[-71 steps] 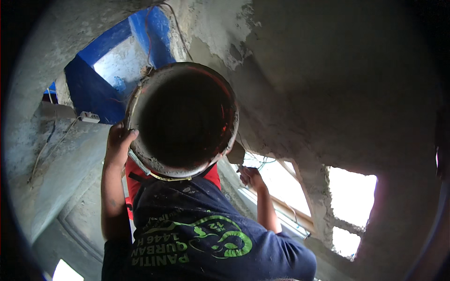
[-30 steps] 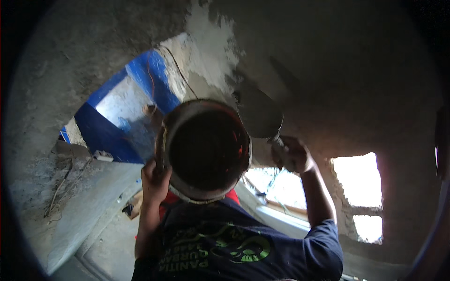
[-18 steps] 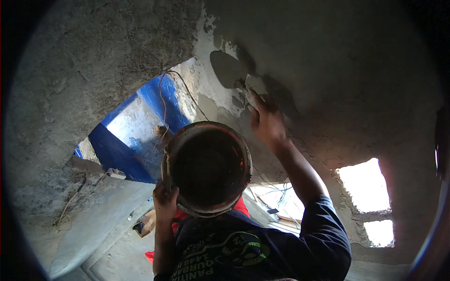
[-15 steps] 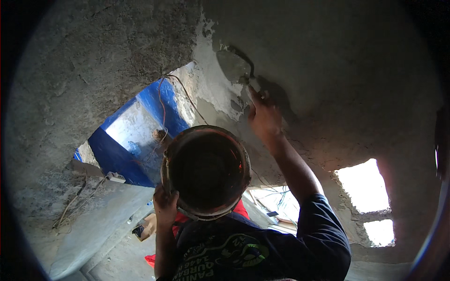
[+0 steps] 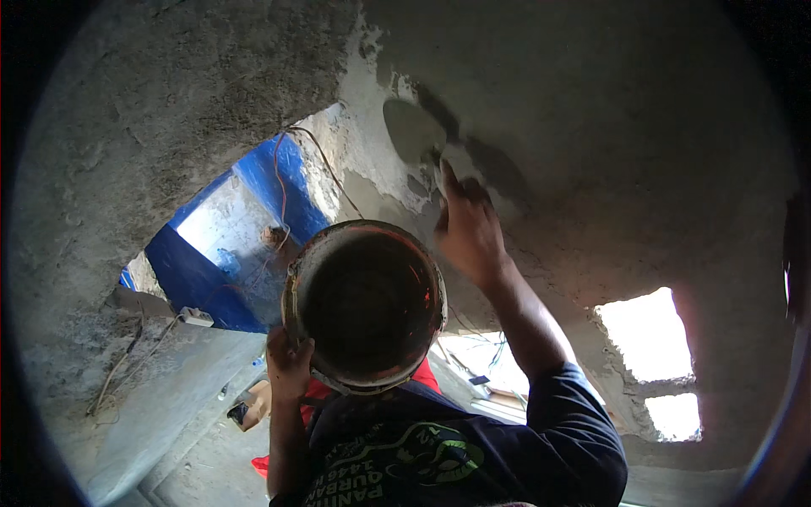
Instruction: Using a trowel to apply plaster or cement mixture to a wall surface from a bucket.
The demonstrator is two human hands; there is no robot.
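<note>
My left hand [image 5: 289,365] is closed on the rim of a round, dark bucket [image 5: 296,296], whose wide mouth faces up. The bucket's inside is dark, with orange-red marks near the rim, and what lies deep in it is hard to make out. My right hand [image 5: 473,228] grips the handle of a trowel [image 5: 414,131], index finger stretched along it. The rounded grey blade lies at the grey plastered wall [image 5: 591,144], over the edge of a pale, rough patch [image 5: 359,127]. Whether it touches the wall cannot be told.
Left of the bucket is an opening with blue-painted sides [image 5: 198,283], crossed by a thin brown cable [image 5: 325,160]. A white socket block [image 5: 197,317] hangs near its lower edge. Two bright openings pierce the wall at right. A cardboard box [image 5: 252,406] stands on the floor below.
The trowel blade has moved slightly down and turned, showing a lighter, fuller face. My right hand has come slightly down and left. The bucket and surroundings sit slightly further left in view.
</note>
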